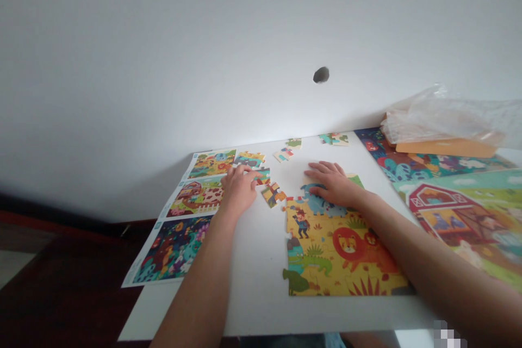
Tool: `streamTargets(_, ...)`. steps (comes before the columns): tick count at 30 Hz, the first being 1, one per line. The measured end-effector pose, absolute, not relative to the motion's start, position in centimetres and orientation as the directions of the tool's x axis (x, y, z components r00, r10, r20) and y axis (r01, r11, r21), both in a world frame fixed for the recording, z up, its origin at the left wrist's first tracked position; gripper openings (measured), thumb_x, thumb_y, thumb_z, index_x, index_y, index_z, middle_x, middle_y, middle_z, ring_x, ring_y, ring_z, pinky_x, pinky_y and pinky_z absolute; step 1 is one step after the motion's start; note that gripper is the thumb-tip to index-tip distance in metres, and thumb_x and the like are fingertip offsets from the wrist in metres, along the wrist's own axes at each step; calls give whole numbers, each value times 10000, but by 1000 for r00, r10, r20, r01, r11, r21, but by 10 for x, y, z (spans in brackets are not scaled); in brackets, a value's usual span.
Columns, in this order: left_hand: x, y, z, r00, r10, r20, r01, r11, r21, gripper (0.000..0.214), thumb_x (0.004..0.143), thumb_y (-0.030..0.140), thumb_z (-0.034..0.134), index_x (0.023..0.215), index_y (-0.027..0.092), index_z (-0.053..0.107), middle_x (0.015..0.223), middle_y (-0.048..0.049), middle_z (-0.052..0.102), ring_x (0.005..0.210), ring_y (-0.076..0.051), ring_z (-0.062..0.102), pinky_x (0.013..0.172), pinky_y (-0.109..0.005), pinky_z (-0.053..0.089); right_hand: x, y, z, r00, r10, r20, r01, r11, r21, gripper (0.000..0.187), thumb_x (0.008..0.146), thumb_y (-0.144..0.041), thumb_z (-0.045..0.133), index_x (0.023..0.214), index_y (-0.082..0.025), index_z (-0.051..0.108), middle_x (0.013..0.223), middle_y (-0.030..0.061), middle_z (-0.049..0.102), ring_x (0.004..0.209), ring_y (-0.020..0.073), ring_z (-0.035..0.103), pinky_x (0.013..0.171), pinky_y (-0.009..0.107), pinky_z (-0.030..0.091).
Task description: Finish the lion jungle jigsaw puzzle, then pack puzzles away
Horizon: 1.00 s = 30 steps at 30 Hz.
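Note:
A partly joined jigsaw puzzle (326, 250) with lions, a crocodile and an explorer lies on the white table (256, 272). My right hand (334, 184) rests flat over its upper edge by the blue elephants, fingers spread, covering part of it. Farther left, my left hand (240, 187) has its index finger stretched onto a loose puzzle piece (265, 176) and its other fingers bent. Near that hand lie a yellow and grey joined piece group (250, 159) and a brown and orange piece (273, 194). Other loose pieces (284, 154) sit farther back.
A printed picture sheet (163, 223) with three scenes lies at the left, overhanging the table edge. On the right are a farm picture (468, 212), a dark forest picture (391, 160) and an orange box (444, 147) under clear plastic wrap (440, 117). A white wall (244, 54) stands behind.

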<state>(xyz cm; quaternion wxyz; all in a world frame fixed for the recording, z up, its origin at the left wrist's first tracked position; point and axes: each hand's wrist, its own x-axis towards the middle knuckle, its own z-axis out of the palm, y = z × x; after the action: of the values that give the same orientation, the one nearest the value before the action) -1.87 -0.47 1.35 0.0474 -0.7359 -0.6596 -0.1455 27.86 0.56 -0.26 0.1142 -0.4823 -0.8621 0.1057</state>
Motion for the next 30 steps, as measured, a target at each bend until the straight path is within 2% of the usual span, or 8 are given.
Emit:
streamTargets(5,-18,-6,18,46,958,284,988,-86,129,265,826,248,585,1042,328,715,1218,-44,588,1166,-308,475,937,-476,423,278,5,-1,-505,859,88,811,506,-293,534,932,-506,455,1410,-272,504,1550,58,376,1420,332,279,1151,558,209)
streamTargets(10,-20,-9,25,24,974,226,989,-55,134,488,720,164,594,1177,331,632,1319,-49,533,1242,-316,440,982,-476,410,278,5,-2,-510,855,91,807,513,-292,536,934,-506,451,1414,-272,498,1553,55,372,1423,332,274,1154,561,199)
streamTargets(16,-25,-8,17,106,990,90,979,-119,163,667,742,509,673,1353,300,506,1513,-123,338,1417,-380,236,1099,-567,259,278,6,-4,-507,857,90,808,509,-296,542,930,-516,450,1418,-283,495,1559,60,362,1428,333,266,1152,568,198)
streamTargets(21,-19,-7,14,25,990,139,984,-49,170,646,759,623,635,1321,317,544,1499,-123,369,1409,-411,224,1082,-634,228,278,5,-3,-506,858,87,811,508,-289,538,934,-508,449,1422,-285,491,1557,55,364,1426,327,272,1154,562,197)
streamTargets(23,-21,-5,15,-9,982,190,982,-27,185,594,775,587,639,1301,322,564,1469,-119,413,1386,-406,262,1078,-643,231,278,5,-2,-505,859,81,814,505,-288,539,937,-510,444,1424,-284,487,1557,55,365,1426,327,272,1157,561,193)
streamTargets(25,-27,-3,17,-60,971,229,976,9,218,439,801,439,653,1222,321,622,1429,-102,467,1353,-381,320,1070,-622,268,278,5,-3,-501,862,74,816,500,-291,539,935,-511,448,1424,-289,485,1560,53,359,1429,329,269,1158,570,184)
streamTargets(28,-39,-1,21,-216,937,276,947,131,295,204,780,195,624,931,276,734,1353,-74,543,1300,-368,389,1030,-596,327,277,6,-4,-503,861,74,815,501,-290,538,936,-507,449,1427,-289,481,1563,51,354,1428,332,269,1157,582,173)
streamTargets(30,-45,-1,22,-311,901,303,919,204,336,169,776,145,596,767,234,740,1309,-83,574,1266,-382,420,996,-620,335,277,6,-4,-505,859,81,813,506,-288,537,938,-500,449,1429,-284,482,1560,52,358,1427,330,271,1158,574,177)
